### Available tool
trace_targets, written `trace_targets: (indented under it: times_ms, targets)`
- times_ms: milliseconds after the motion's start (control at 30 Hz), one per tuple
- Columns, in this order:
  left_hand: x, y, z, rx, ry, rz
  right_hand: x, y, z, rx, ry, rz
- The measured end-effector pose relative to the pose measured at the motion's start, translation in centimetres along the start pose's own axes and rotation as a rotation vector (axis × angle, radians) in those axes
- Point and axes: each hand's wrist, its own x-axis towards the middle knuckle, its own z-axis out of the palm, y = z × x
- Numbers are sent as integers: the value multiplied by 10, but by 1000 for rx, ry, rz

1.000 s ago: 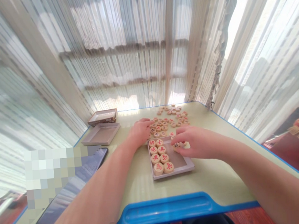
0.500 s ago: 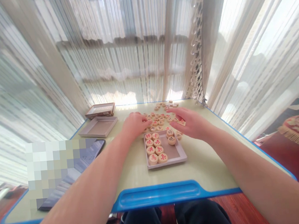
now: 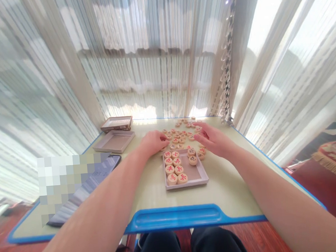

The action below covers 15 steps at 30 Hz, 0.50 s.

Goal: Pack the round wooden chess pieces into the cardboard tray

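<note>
My left hand [image 3: 155,141] is at the left edge of a loose heap of round wooden Chinese chess pieces [image 3: 175,141]. Its fingers are curled together, and whatever they hold, if anything, is hidden. Over the heap's right side reaches my right hand [image 3: 212,138], thumb and forefinger apart around a piece [image 3: 191,138] without visibly gripping it. In front of both hands lies a shallow pale box tray [image 3: 201,181]. Two columns of red-marked pieces [image 3: 179,169] fill its left side, and two black-marked pieces [image 3: 192,161] sit at its upper right.
An empty shallow box tray [image 3: 115,141] lies at the back left, with another box part [image 3: 117,123] behind it. A phone-like dark device [image 3: 86,190], partly pixelated, rests on the left. The pale tabletop [image 3: 231,191] has a raised blue rim. Curtains hang behind.
My left fingers have curled closer together at the heap's edge. My right hand stays over the pieces, thumb and forefinger still apart. The view has shifted slightly; the tray's contents look the same.
</note>
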Motion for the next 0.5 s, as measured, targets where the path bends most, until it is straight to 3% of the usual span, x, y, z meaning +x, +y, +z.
trace_targets:
  times_ms: [200, 333, 500]
  targets:
    - [2, -4, 4, -57, 166, 1, 1, 1, 3, -45, -15, -50]
    - [1, 4, 3, -229, 292, -1, 1, 4, 4, -49, 28, -94]
    - [-3, 20, -2, -635, 206, 0, 1, 2, 5, -70, 84, -115]
